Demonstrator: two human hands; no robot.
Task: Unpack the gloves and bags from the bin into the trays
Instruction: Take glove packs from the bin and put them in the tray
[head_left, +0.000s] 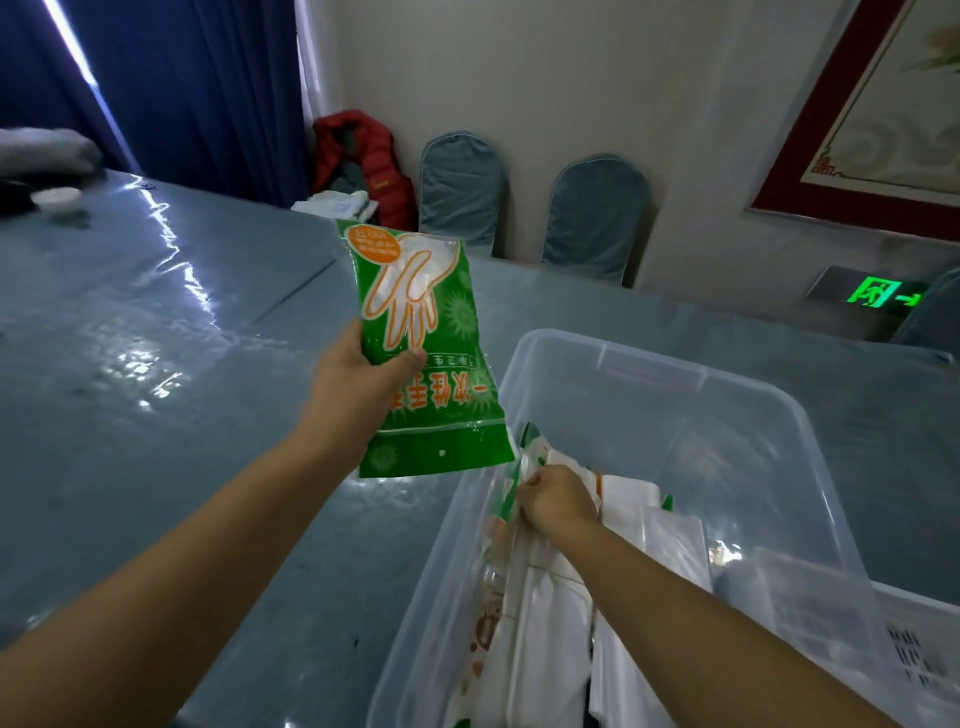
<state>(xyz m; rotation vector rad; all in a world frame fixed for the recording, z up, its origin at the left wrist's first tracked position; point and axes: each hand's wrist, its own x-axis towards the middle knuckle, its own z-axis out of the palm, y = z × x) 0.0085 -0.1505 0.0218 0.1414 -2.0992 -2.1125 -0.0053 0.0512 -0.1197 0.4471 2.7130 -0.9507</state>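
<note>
- Glossy blue-grey bench (156, 322) under a clear wrinkled cover, filling the left and middle of the view; pale wall behind, with dark blue curtains (197, 88) at upper left.
- Against the wall: two blue-covered chairs (592, 218), a red jacket (363, 161) draped over something beside them, a red-framed picture (857, 119) at upper right, and a lit green exit sign (878, 293) low on the wall.
- Clear plastic bin (649, 395) set on the bench at lower right, holding white bags and packets (556, 597) piled along its near-left side; far half of its floor bare.
- Pale tray (914, 649) just beside the bin at the right edge; contents hard to make out.
- Left hand (358, 384) raised over the bench, left of the bin, pinching a green glove packet (426, 353) at mid-length, thumb on the printed face, fingers behind.
- Packet held clear of the bench, long axis running near to far and leaning slightly left; orange badge end pointed away, hang-hole end toward the camera, print upside down.
- Right hand (558, 501) down inside the bin, fingers curled shut around the top edge of a green-and-white packet (511, 488) standing among the bags.
</note>
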